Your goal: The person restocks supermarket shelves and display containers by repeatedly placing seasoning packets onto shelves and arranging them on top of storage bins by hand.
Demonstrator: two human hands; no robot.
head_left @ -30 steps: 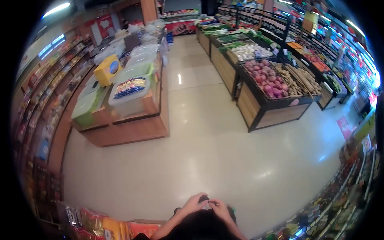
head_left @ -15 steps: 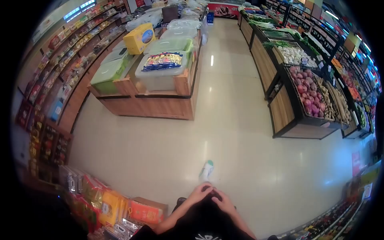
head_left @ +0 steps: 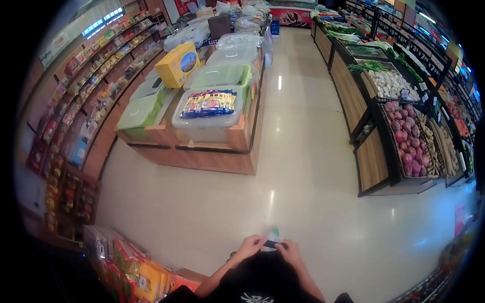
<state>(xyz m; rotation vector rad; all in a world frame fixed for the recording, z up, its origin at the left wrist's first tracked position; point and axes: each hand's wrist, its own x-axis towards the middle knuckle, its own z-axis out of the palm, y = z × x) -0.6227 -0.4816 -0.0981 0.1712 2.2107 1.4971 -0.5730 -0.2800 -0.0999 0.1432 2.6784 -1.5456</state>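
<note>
At the bottom middle, in front of the black shirt, my left hand [head_left: 251,246] and my right hand [head_left: 289,251] face each other. A small dark object [head_left: 272,244] stretches between them, one end in the fingers of each hand; its kind is too small to tell. Both hands are closed, thumbs and fingers pinched on it. Just beyond, a white shoe with a green toe [head_left: 274,233] shows on the floor, partly hidden by the hands and blurred.
Ahead on the left stands a wooden display [head_left: 212,160] with lidded plastic bins, blue-and-yellow packets [head_left: 209,103] and a yellow box [head_left: 178,64]. Vegetable stands with onions [head_left: 406,139] line the right. Packaged goods [head_left: 146,278] sit close at lower left. Shelves [head_left: 96,86] curve along the left wall.
My hands have moved slightly apart, exposing more of the dark object between them. The display and vegetable stands appear nearer and lower in view.
</note>
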